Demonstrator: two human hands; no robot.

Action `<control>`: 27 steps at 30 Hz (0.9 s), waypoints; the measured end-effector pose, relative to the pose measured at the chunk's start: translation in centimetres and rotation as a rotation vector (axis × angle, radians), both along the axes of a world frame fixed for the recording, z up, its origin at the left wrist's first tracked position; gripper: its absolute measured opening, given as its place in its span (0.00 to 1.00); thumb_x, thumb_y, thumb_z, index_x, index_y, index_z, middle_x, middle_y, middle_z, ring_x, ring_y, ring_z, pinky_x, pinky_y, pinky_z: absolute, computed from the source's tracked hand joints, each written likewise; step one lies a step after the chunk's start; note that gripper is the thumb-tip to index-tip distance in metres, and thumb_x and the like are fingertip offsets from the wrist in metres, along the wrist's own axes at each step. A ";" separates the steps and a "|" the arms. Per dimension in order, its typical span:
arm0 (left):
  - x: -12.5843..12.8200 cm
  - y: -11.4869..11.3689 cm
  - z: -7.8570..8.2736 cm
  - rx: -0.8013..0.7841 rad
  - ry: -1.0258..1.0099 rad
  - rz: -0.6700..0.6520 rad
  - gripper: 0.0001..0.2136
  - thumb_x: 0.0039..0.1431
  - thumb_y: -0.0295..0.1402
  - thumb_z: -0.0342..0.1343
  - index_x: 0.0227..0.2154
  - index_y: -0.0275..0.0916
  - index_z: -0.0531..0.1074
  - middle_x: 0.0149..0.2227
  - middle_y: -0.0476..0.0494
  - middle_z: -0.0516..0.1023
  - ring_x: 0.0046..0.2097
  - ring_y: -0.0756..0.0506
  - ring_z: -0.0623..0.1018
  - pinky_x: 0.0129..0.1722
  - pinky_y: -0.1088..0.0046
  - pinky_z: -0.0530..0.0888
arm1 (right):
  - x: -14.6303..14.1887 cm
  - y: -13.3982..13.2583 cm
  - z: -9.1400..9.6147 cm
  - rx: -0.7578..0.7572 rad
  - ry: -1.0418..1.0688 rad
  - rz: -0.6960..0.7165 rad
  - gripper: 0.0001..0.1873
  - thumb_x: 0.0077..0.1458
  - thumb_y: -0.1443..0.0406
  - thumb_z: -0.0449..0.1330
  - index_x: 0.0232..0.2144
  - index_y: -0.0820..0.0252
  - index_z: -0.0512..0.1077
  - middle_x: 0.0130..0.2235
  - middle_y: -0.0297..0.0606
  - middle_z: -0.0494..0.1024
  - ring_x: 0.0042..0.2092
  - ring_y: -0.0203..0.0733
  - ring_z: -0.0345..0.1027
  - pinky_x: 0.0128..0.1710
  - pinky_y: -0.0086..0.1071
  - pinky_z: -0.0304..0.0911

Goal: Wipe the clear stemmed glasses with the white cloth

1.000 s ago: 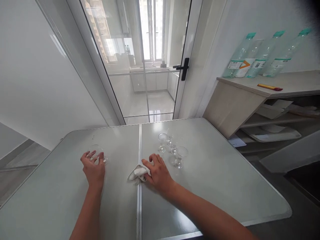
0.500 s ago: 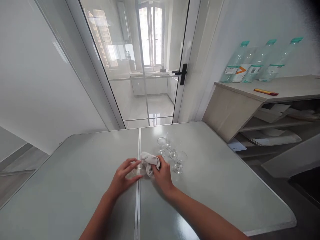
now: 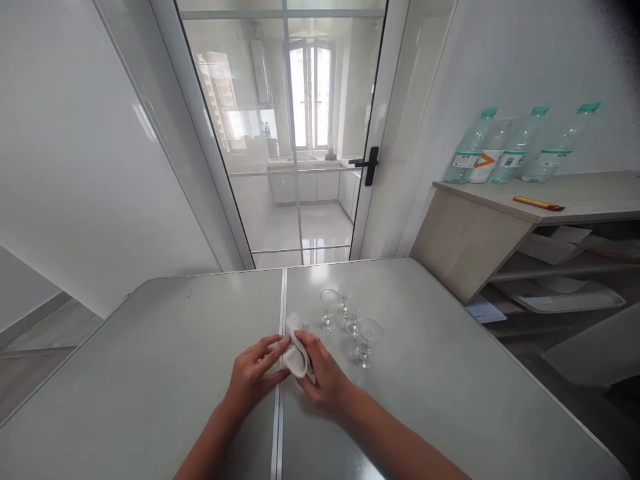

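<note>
My right hand is closed around a bunched white cloth above the table's centre seam. From the other side my left hand curls its thumb and fingers up to the cloth, around a clear glass that the cloth and fingers almost wholly hide. Just to the right several clear stemmed glasses stand upright on the table. Nearest my right hand is one glass, with another glass farther back on the left and a third glass between them.
The pale grey table has a metal seam down its middle. Beyond its far edge is a glazed door with a black handle. At right, a wooden shelf unit carries several plastic bottles and a yellow-red packet.
My right hand has turned and wrapped the cloth farther round between my hands. My left fingers have closed in on it. The whole view has tipped slightly upward.
</note>
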State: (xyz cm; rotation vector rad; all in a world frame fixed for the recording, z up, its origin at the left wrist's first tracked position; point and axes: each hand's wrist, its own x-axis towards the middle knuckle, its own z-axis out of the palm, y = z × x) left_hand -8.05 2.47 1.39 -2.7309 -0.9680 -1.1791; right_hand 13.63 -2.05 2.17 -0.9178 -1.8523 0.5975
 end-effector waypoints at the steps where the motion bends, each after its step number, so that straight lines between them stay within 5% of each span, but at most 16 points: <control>1: -0.3 0.0 0.2 0.058 0.081 -0.012 0.24 0.64 0.34 0.63 0.62 0.48 0.71 0.53 0.38 0.80 0.38 0.48 0.82 0.40 0.71 0.79 | 0.2 0.1 0.0 -0.032 -0.052 0.064 0.42 0.58 0.68 0.60 0.71 0.56 0.51 0.55 0.49 0.74 0.54 0.53 0.69 0.55 0.47 0.66; 4: -0.7 -0.2 0.3 0.135 0.215 -0.057 0.25 0.63 0.34 0.64 0.62 0.47 0.70 0.52 0.38 0.81 0.36 0.47 0.81 0.37 0.71 0.78 | 0.8 0.5 -0.1 -0.176 -0.072 0.208 0.47 0.63 0.63 0.61 0.75 0.53 0.41 0.48 0.43 0.77 0.47 0.48 0.70 0.52 0.44 0.67; 10: 0.7 -0.6 0.4 -0.180 0.047 -0.092 0.28 0.60 0.41 0.67 0.63 0.47 0.70 0.52 0.40 0.81 0.42 0.46 0.83 0.41 0.73 0.78 | 1.0 1.1 -0.1 -0.404 0.283 0.204 0.35 0.69 0.52 0.55 0.71 0.54 0.52 0.47 0.39 0.76 0.43 0.42 0.71 0.49 0.38 0.68; 15: 1.2 -0.6 1.4 -0.697 -0.136 -0.146 0.17 0.60 0.47 0.64 0.42 0.37 0.81 0.30 0.48 0.78 0.29 0.50 0.76 0.29 0.77 0.72 | 1.7 1.0 -0.2 -0.143 0.073 0.162 0.28 0.70 0.57 0.50 0.69 0.55 0.55 0.50 0.44 0.76 0.50 0.48 0.70 0.55 0.45 0.65; 19: 0.6 -0.6 2.4 -1.117 -0.200 -0.374 0.24 0.63 0.53 0.59 0.39 0.32 0.81 0.23 0.50 0.72 0.21 0.52 0.71 0.23 0.78 0.67 | 2.4 0.7 0.7 0.149 -0.140 0.325 0.29 0.68 0.63 0.49 0.69 0.57 0.53 0.44 0.41 0.79 0.44 0.48 0.72 0.65 0.58 0.51; 22: 0.0 -0.6 2.5 -0.935 -0.148 -0.395 0.25 0.61 0.53 0.61 0.44 0.33 0.82 0.24 0.49 0.76 0.22 0.51 0.73 0.24 0.78 0.68 | 2.2 0.0 1.5 0.135 -0.120 0.353 0.28 0.68 0.63 0.49 0.68 0.53 0.57 0.47 0.42 0.79 0.47 0.49 0.74 0.65 0.56 0.54; 27: -0.4 -0.3 1.5 -0.092 -0.029 -0.195 0.31 0.57 0.42 0.69 0.63 0.44 0.71 0.47 0.38 0.85 0.36 0.45 0.84 0.35 0.73 0.77 | 0.9 -0.6 1.7 -0.363 0.252 0.121 0.28 0.72 0.58 0.48 0.71 0.48 0.54 0.53 0.41 0.76 0.50 0.45 0.73 0.54 0.42 0.68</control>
